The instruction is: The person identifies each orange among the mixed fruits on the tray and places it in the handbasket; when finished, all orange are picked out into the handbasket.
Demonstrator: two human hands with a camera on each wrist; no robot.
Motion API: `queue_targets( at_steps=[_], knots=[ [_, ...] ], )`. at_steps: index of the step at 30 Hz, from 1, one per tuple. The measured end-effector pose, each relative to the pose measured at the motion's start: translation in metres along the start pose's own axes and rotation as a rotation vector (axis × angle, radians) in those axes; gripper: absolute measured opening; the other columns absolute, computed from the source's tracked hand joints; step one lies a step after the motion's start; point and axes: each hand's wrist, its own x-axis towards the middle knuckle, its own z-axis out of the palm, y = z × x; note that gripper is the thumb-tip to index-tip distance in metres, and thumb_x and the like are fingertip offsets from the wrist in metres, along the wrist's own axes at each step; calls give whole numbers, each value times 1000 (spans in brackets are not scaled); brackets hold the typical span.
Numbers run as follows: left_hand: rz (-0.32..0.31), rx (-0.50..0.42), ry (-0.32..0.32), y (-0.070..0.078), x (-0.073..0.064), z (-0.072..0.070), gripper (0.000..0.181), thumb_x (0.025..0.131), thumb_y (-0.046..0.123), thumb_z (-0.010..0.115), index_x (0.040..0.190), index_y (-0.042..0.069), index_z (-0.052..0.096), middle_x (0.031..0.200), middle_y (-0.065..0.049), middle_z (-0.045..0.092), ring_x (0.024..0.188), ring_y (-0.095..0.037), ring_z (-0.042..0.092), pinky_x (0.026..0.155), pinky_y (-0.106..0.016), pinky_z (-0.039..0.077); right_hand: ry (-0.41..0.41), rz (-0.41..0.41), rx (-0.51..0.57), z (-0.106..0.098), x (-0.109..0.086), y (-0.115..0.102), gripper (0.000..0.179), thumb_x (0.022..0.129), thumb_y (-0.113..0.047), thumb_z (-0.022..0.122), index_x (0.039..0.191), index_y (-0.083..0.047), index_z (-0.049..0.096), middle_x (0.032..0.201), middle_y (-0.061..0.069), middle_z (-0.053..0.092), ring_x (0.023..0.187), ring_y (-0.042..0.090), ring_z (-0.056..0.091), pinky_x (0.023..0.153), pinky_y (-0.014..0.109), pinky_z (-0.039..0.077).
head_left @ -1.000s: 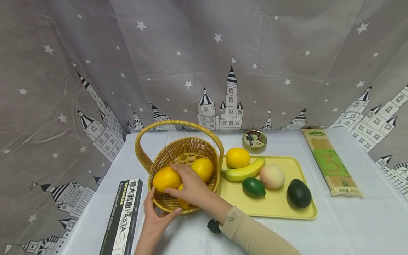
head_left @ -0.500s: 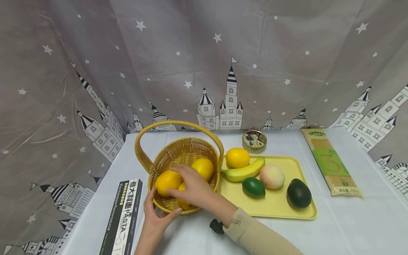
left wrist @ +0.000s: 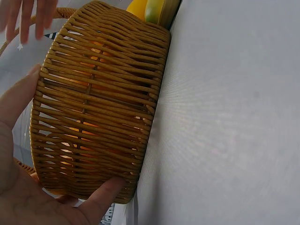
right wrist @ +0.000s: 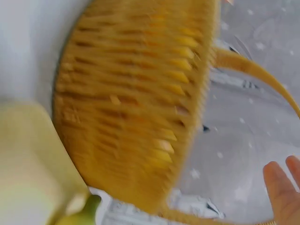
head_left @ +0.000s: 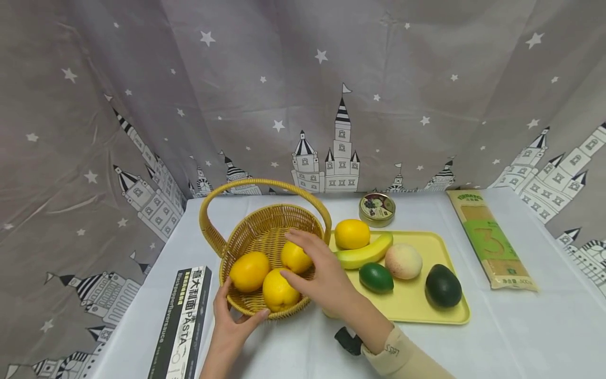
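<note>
A wicker basket [head_left: 265,221] with a tall handle stands at centre left, holding three rounded yellow fruits. One fruit [head_left: 250,271] lies at the left, another [head_left: 280,290] at the near side, and a third [head_left: 292,256] at the right, partly covered by my right hand [head_left: 326,276]. That hand hovers over the basket's right side, fingers and thumb spread with nothing between them. In the right wrist view its fingertips [right wrist: 277,183] appear beyond the rim. My left hand [head_left: 232,321] grips the basket's near-left side; its fingers and thumb spread round the woven wall [left wrist: 98,108].
Right of the basket, a yellow tray [head_left: 402,310] bears a yellow fruit [head_left: 352,234], banana [head_left: 364,255], green fruit [head_left: 376,278], peach [head_left: 403,261] and dark avocado [head_left: 443,286]. A round tin [head_left: 377,209], noodle pack [head_left: 490,239] and pasta box [head_left: 182,321] lie around.
My right hand has come off the left fruit and moved right and up, uncovering the near fruit. The right fruit sits slightly further left and nearer. The left hand has kept its place.
</note>
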Motion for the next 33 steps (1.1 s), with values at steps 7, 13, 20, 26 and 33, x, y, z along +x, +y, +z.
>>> queue_targets(
  at_steps=[7, 13, 20, 26, 33],
  knots=[
    [14, -11, 4, -1, 0, 0, 109, 79, 14, 81, 154, 12, 3, 155, -21, -4, 140, -46, 11, 104, -50, 39, 223, -122, 94, -28, -3, 9, 57, 80, 0, 76, 132, -8, 54, 138, 7, 51, 124, 22, 49, 99, 38, 49],
    [22, -6, 5, -2, 0, -1, 108, 79, 14, 81, 154, 11, 3, 155, -22, -3, 140, -47, 12, 104, -52, 39, 329, 55, 137, -48, -4, 26, 57, 82, 4, 73, 134, -5, 52, 138, 11, 49, 123, 30, 49, 100, 44, 48],
    [13, -3, 0, -3, 0, -1, 108, 79, 15, 81, 154, 12, 4, 155, -22, -4, 141, -46, 10, 105, -51, 39, 369, 242, 78, -53, -4, 70, 62, 85, -7, 74, 140, -10, 47, 142, 10, 45, 126, 31, 43, 104, 50, 42],
    [0, 1, -6, -2, 0, -1, 109, 79, 16, 81, 155, 13, 2, 156, -21, -5, 141, -46, 9, 105, -51, 39, 375, 364, 59, -52, -3, 93, 63, 86, -11, 73, 141, -5, 44, 144, 12, 42, 126, 32, 41, 104, 52, 41],
    [5, -10, -3, -1, 0, -1, 108, 80, 15, 80, 155, 12, 3, 155, -22, -6, 140, -47, 10, 103, -51, 41, 307, 464, -16, -50, 3, 113, 69, 85, -16, 75, 144, -4, 40, 146, 16, 39, 130, 36, 38, 109, 47, 37]
  ],
)
